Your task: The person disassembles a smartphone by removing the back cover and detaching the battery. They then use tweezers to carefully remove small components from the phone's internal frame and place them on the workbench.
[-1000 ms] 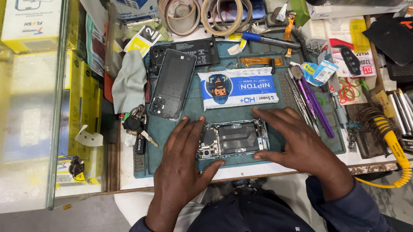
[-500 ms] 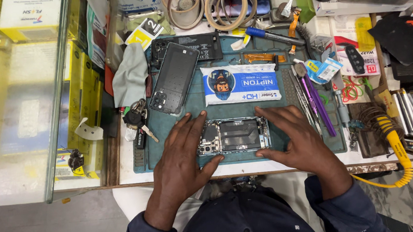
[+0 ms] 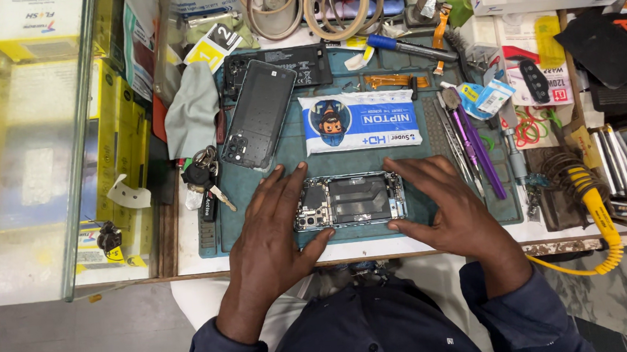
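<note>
On the teal work mat [image 3: 258,224], the left hand [image 3: 273,226] and right hand [image 3: 452,210], fingers spread flat, clasp the short ends of an opened, backless smartphone [image 3: 350,201]. It looks light, rigid and fragile; edges seem the safest grip.
</note>
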